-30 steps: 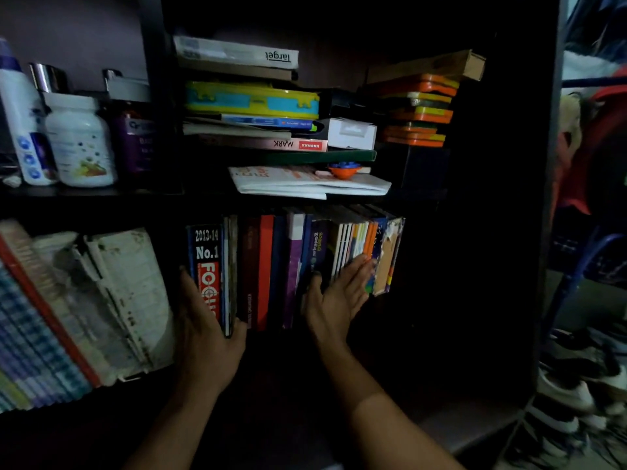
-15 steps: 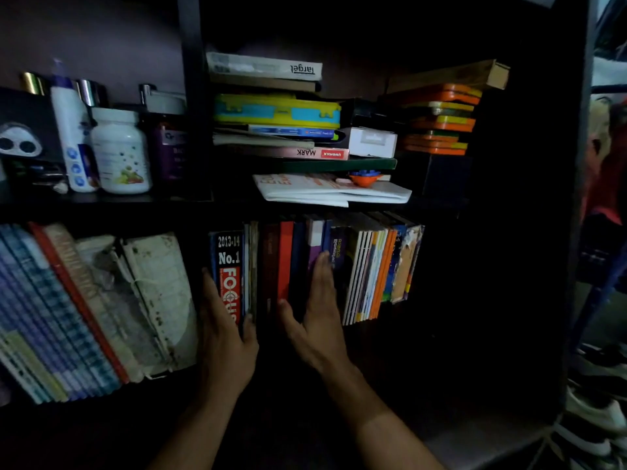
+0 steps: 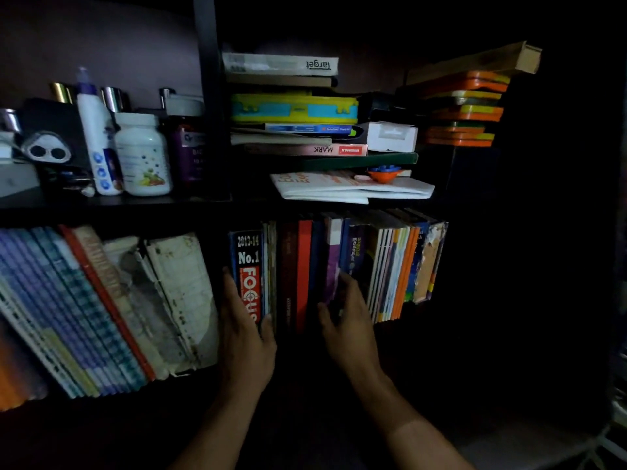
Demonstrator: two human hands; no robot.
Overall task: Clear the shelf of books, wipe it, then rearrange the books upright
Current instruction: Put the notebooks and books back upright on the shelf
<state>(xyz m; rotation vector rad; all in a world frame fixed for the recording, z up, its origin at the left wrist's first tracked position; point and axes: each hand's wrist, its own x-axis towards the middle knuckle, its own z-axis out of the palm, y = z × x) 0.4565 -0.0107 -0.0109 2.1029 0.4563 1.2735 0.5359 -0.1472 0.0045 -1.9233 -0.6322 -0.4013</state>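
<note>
Head view — row of upright books (image 3: 339, 266) stood on the lower shelf (image 3: 424, 329). Left hand (image 3: 246, 337) gripped the row's outer end, thumb across the "No.1 Focus" book (image 3: 248, 273), fingers (image 3: 232, 293) on its far side. Right hand (image 3: 349, 329) — fingers (image 3: 351, 286) extended, released, flat against the purple spine (image 3: 332, 266) mid-row.

shelf floor (image 3: 441, 351) in darkness, leftmost books (image 3: 20, 334) cropped
</note>
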